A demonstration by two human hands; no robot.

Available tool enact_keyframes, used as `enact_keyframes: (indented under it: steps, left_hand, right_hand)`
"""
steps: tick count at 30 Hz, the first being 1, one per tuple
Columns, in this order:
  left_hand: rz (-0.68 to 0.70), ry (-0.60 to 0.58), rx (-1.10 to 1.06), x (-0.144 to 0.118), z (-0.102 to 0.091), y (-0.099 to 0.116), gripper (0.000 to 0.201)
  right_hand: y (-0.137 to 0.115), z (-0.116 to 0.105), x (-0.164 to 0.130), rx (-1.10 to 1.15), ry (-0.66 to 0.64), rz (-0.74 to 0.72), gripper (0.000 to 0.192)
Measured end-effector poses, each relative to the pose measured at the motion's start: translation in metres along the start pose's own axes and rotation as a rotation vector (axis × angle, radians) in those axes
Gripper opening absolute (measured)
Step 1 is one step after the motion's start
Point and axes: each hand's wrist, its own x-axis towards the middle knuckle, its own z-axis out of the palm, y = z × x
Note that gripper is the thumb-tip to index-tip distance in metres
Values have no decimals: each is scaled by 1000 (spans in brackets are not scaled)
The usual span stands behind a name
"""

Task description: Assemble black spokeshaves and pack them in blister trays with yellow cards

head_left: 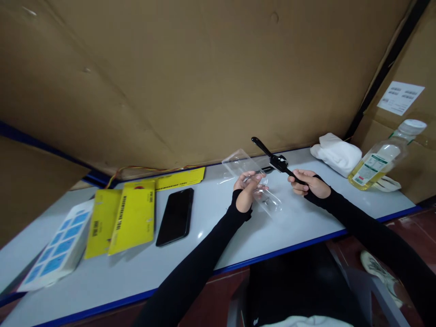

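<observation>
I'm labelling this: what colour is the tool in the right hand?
The tool is mostly black, in the head view.

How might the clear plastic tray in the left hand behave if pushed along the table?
The clear plastic tray looks thin and see-through, so it is probably light for its size. Its moulded contours may stiffen it somewhat, though it could still flex under pressure. Glossy highlights suggest a smooth surface that might slide easily.
</observation>
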Motion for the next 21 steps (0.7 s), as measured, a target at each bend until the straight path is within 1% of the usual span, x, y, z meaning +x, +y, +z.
enact_keyframes:
  steps: [2,5,7,8,9,10,12,13,14,16,17,18,19,21]
  left_hand:
    - [-43,-37,37,3,-3,-3,58]
    - [-141,-123,144,8,-9,-10,51]
    - [-193,-139,285,9,-11,-15,47]
    - [-181,-124,389,10,-12,-16,44]
    - [-132,-93,517,10,-12,-16,40]
    - [-47,-50,662,10,-12,-16,35]
    - [187,29,944,9,-12,-11,28]
    - [300,48,1052,9,-12,-8,28]
    - [397,55,1134,7,-12,-4,30]
    - [528,37,1220,4,-14,0,39]
    - [591,65,1250,3,-16,0,41]
    - [610,78,1268,4,-18,0,41]
    - [589,66,1269,8,-21,-2,39]
    - [500,63,1214,17,-22,-4,43]
  right_hand:
    - [0,-2,-4,20,-40,23,42]
    - [2,-8,-11,38,-42,39,40]
    - [5,-13,-15,34,-21,31,40]
    - [7,-16,-16,30,-13,22,41]
    - [8,-19,-17,27,-9,9,42]
    - [9,-21,-18,25,-9,-5,43]
    - [11,-23,-17,16,-19,-35,47]
    - [12,-22,-18,6,-25,-49,50]
    - [12,-20,-19,-10,-30,-63,52]
    - [11,-10,-25,-66,-30,-85,56]
    - [10,-3,-28,-104,-20,-99,55]
    - [9,4,-32,-148,-6,-112,51]
    - [7,11,-35,-196,9,-128,44]
    - [0,27,-42,-298,30,-181,27]
